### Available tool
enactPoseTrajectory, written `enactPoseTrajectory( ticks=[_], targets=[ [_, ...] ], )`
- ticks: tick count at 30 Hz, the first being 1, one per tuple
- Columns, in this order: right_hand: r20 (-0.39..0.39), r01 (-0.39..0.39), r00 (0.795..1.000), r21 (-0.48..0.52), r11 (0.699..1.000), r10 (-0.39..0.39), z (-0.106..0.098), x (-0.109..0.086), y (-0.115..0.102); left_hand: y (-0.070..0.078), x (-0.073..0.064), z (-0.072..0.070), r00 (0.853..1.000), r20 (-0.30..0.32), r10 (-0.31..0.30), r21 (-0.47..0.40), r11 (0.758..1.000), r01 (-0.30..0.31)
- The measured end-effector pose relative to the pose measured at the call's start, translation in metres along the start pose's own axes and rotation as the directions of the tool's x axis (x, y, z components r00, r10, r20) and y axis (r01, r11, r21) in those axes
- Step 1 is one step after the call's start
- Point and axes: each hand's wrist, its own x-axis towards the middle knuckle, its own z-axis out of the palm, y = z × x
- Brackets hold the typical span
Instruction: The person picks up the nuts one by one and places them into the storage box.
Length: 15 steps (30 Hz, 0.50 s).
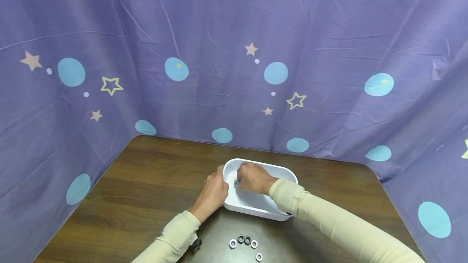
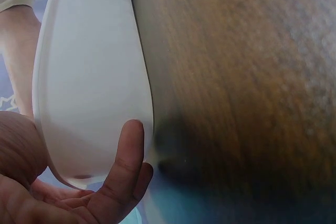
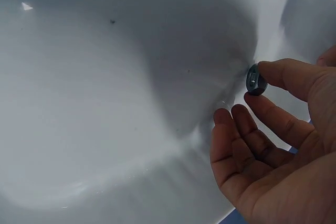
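A white oblong plastic tray with rounded corners sits on the wooden table. At its left end, my left hand grips the wall; in the left wrist view, one finger lies along the outside. My right hand reaches down into the tray. Between its thumb and index finger it pinches a metal hex nut, seen close to the tray's inner wall in the right wrist view. The other fingers of that hand are bent and hold nothing.
In front of the tray, several loose nuts lie on the table, among them a black nut and a silver nut. A purple curtain with stars and blue dots hangs behind the table and at both sides.
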Motion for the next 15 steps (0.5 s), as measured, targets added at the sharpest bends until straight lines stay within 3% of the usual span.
enactPoseTrajectory(
  ticks=[8, 15],
  targets=[
    [0.01, 0.007, 1.0, -0.016, 1.0, -0.007, -0.0028, -0.0036, -0.0014, -0.0025, 0.0014, 0.0059, 1.0, -0.005, 0.004, 0.011, 1.0, -0.004],
    [0.033, -0.013, 0.999, -0.005, 1.0, 0.013, -0.0075, -0.0082, -0.0031, 0.0011, 0.0009, 0.0006, 1.0, 0.017, -0.022, -0.001, 1.0, 0.022]
  ],
)
